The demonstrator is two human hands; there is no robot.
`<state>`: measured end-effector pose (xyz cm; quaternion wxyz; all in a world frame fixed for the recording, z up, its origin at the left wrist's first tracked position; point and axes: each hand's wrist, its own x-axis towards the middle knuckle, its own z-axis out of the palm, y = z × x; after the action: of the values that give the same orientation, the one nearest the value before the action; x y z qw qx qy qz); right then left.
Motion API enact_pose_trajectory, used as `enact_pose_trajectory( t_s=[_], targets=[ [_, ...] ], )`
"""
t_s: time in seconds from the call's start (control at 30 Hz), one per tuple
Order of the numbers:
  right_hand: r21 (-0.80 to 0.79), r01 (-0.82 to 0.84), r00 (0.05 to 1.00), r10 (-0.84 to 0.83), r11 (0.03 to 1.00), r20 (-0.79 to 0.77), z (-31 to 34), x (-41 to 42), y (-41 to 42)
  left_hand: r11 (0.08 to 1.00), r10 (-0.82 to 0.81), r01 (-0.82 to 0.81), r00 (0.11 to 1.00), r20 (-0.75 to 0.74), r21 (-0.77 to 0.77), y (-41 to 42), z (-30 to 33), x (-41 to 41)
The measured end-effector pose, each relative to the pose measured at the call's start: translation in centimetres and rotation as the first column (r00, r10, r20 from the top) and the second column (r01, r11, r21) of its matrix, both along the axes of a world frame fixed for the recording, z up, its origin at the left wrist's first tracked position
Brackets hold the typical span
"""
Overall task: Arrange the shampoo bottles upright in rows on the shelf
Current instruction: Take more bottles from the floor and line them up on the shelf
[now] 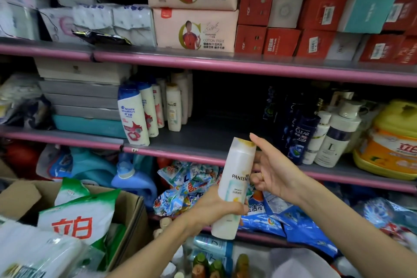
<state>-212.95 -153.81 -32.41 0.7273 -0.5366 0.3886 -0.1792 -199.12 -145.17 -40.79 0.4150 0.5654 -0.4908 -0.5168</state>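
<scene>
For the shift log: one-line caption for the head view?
Both hands, left hand and right hand, hold a Pantene bottle before the half-filled middle shelf.

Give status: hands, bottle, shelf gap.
Left grip wraps Pantene bottle low; right grip steadies its top. Bottle below middle shelf. Gap there open, unobstructed.
</scene>
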Motion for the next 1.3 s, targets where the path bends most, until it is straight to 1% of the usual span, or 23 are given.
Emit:
enact_pose_trajectory(
  t_s=[0.2,0.33,0.57,0.67,0.73,0.77,0.83,0.9,1.0,1.13,1.2,1.23,1.3],
  targets=[
    [0.026,0.011,0.999,-0.012,1.000,0.031,0.6,0.7,1.4,1.000,0.019,-0.019,0.998,-0.065,0.001,1.9,0.6,0.4],
    [0.033,0.013,0.999,-0.014,0.999,0.038,1.1,1.2,2.2,1.000,0.000,0.000,0.995,-0.103,-0.002,2.9,0.6,0.6],
    [-0.064,-0.025,0.999,0.022,0.998,-0.045,1.8,1.7,2.5,0.999,-0.003,0.008,0.991,-0.137,0.038,3.3,0.8,1.2],
    [-0.092,-0.005,0.998,0.000,0.996,-0.060,1.7,1.9,2.7,0.999,-0.019,0.023,0.995,-0.103,0.039,3.4,0.7,1.5],
    [-0.169,0.010,0.997,-0.023,0.986,-0.079,1.8,2.1,2.8,0.998,-0.033,0.038,0.995,-0.096,0.047,3.6,0.6,1.6],
    [-0.240,0.008,0.995,-0.030,0.971,-0.090,1.9,2.2,2.9,0.998,-0.034,0.040,0.994,-0.107,0.051,3.7,0.5,1.6],
    [-0.416,-0.018,0.994,-0.029,0.909,-0.107,2.2,2.2,2.8,0.997,-0.028,0.036,0.992,-0.125,0.062,3.8,0.5,1.8],
    [-0.555,-0.038,0.993,-0.031,0.831,-0.114,2.3,2.3,2.8,0.997,-0.027,0.036,0.991,-0.130,0.068,3.8,0.6,1.9],
    [-0.633,-0.022,0.994,-0.053,0.774,-0.099,2.2,2.3,2.9,0.997,-0.030,0.041,0.988,-0.150,0.071,3.8,0.6,2.0],
    [-0.630,0.014,0.993,-0.084,0.776,-0.081,1.9,2.4,3.0,0.996,-0.034,0.047,0.985,-0.169,0.073,3.8,0.4,1.9],
    [-0.597,0.028,0.993,-0.088,0.802,-0.073,1.9,2.4,3.0,0.996,-0.036,0.051,0.983,-0.180,0.076,3.8,0.4,1.8],
    [-0.557,0.033,0.994,-0.084,0.830,-0.066,1.9,2.4,3.0,0.996,-0.038,0.053,0.982,-0.183,0.074,3.8,0.4,1.8],
    [-0.419,0.037,0.997,-0.061,0.907,-0.044,2.0,2.3,2.9,0.996,-0.047,0.060,0.983,-0.178,0.070,3.9,0.5,1.9]
  ],
)
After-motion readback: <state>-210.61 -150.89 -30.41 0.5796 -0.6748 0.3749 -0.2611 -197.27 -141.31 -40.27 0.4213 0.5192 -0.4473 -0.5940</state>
